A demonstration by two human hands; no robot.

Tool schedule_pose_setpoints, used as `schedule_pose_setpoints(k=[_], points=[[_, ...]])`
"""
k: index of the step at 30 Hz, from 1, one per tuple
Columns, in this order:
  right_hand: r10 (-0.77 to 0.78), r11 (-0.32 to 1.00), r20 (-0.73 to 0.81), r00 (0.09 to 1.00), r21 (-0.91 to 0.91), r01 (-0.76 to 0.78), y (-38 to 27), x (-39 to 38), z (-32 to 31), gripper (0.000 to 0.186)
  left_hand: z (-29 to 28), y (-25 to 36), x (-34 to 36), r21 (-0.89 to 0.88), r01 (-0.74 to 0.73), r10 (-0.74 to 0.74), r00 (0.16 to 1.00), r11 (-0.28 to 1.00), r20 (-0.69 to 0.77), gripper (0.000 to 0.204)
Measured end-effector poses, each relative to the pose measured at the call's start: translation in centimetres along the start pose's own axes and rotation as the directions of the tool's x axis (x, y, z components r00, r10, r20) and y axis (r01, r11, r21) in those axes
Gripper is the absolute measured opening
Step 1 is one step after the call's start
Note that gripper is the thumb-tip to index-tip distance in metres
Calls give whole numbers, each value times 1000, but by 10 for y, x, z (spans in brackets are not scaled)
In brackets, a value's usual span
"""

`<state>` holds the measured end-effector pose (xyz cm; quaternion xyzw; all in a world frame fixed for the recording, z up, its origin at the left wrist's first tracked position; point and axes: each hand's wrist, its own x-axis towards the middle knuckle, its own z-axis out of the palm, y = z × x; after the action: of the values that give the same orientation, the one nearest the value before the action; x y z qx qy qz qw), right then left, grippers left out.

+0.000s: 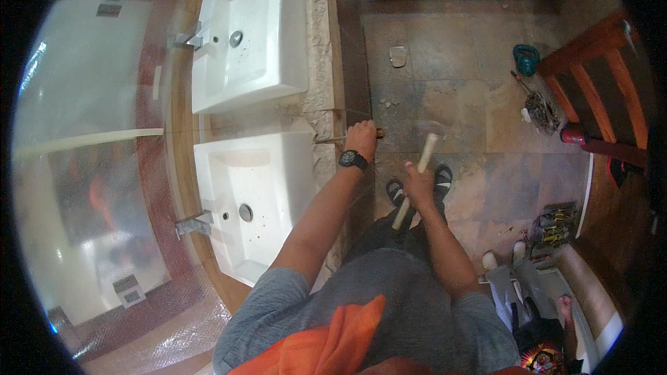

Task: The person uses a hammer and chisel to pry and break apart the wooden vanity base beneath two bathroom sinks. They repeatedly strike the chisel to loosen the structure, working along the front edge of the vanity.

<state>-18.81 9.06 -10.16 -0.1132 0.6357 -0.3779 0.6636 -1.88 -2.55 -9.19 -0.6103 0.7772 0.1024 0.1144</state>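
My left hand, with a black watch on its wrist, is wrapped round a chisel. Its thin metal shank points left at the rough, broken edge of the sink counter, and its handle end sticks out on the right. My right hand grips a hammer by its pale wooden handle. The hammer head is smeared by motion, up and right of the chisel's handle end, apart from it. Two white basins sit on the counter just left of the chipped strip.
Metal taps stand behind the basins, by a plastic-wrapped mirror. Chips lie on the tiled floor. At the right are a red-brown wooden frame, a teal tool and a tool pouch. Another person sits at lower right.
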Motion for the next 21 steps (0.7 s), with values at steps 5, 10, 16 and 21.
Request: schedule_pose_setpoints(k=[5,10,16,21], points=[[11,979,-2,1000,202,-10,8,-3,-6,34,2,2,1,-22,22,-23,999,1000,-42,11],[17,997,-53,998,80,-13,6,-7,-3,33,8,-1,2,-65,51,-55,997,997,-53,13],[-85,994,-86,993,-75,79,24,5,-26,42,-8,13,-8,-177,60,-70,996,982,-47,30],[-151,920,-105,983,-379,101,33,13,-105,28,-3,7,-52,-176,-153,140,986,972,-89,37]])
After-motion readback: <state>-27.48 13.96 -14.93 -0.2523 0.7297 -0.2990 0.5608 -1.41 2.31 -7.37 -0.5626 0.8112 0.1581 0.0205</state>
